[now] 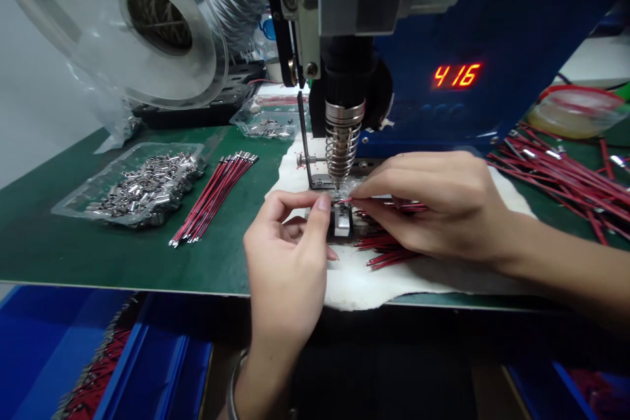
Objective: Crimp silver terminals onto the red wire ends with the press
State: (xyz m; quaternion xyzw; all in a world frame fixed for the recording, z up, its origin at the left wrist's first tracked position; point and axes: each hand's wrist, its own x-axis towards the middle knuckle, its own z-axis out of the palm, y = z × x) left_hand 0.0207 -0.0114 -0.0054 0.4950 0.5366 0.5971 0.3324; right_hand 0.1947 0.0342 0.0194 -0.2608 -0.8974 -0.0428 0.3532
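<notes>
Under the spring-wrapped tip [341, 138] of the soldering machine, my two hands meet at a small metal fixture [343, 220]. My left hand [290, 256] comes from the left with thumb and forefinger pinched at the fixture's edge; what sits between them is hidden. From the right, my right hand [438, 203] pinches a thin red wire [346, 200] close below the tip. Beneath my right hand lies a bunch of red and black wires [386, 252] on a white cloth [364, 285], partly covered by the fingers.
Left on the green table [216, 269] are a clear tray [73, 205] of small metal cans and a wire bundle [216, 197]. Behind stands another clear tray [268, 128]. The blue machine housing [492, 13] shows 416. More wires [566, 177] lie right; blue bins [162, 367] sit below.
</notes>
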